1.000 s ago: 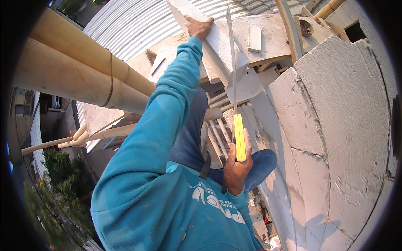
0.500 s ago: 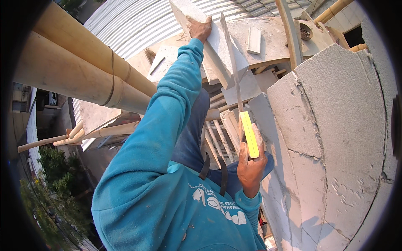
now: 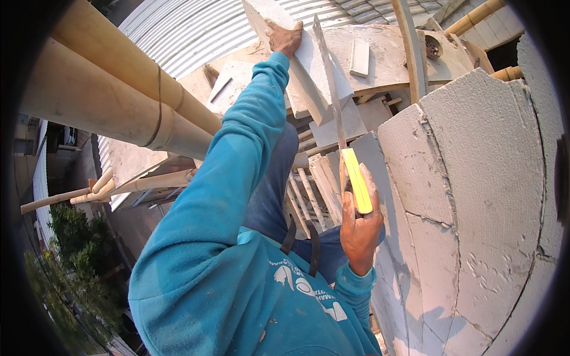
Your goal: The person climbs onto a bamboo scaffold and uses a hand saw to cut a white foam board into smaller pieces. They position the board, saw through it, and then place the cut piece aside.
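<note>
Sawing step: right hand (image 3: 359,228) has its fingers wrapped round the yellow handle of the handsaw (image 3: 344,148), blade running up into the white aerated block (image 3: 309,59). Left hand (image 3: 285,37) has its fingers clamped on the top edge of that block, steadying it. Block sits above the block wall (image 3: 475,196), left of its top corner. Next stroke likely needs a straight blade and a firm hold. Bamboo scaffold poles (image 3: 101,95) left of the wall, corrugated metal roof (image 3: 196,29) behind
</note>
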A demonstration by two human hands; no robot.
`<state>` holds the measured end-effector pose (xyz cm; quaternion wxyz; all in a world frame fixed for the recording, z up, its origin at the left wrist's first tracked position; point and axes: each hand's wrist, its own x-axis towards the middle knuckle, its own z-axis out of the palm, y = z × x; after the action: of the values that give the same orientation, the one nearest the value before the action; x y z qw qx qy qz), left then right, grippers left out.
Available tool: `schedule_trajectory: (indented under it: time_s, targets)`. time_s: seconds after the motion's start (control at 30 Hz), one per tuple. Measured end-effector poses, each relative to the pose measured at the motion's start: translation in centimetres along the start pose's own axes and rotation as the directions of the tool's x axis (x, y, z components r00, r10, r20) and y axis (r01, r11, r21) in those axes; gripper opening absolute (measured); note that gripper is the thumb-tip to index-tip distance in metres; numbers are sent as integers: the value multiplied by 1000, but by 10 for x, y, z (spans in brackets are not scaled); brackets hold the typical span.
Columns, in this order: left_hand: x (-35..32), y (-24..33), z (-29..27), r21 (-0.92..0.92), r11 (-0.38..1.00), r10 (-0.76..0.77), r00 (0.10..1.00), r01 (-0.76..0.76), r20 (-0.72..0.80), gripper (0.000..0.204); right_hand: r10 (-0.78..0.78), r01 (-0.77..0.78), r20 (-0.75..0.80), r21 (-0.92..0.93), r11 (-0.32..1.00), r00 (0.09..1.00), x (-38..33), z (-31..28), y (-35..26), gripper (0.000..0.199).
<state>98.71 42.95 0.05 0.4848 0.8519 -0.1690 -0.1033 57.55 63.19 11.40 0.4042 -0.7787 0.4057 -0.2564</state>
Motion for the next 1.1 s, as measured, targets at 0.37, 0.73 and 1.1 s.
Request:
schedule_trajectory:
  time_s: [0.37,0.73,1.1]
  targets:
    - [3,-2,3,20,1000,-8,1000,8,-3,122,67,-66,-13,59,996,998,-4,7,-10,46]
    - [-5,7,-4,69,997,30,999,-32,28,125,-50,49,-32,-17,999,998,40,10,-14,46]
    - [-14,-1,1,129,975,179,984,-180,13,130,166,-166,-7,51,985,986,-24,-8,8,43]
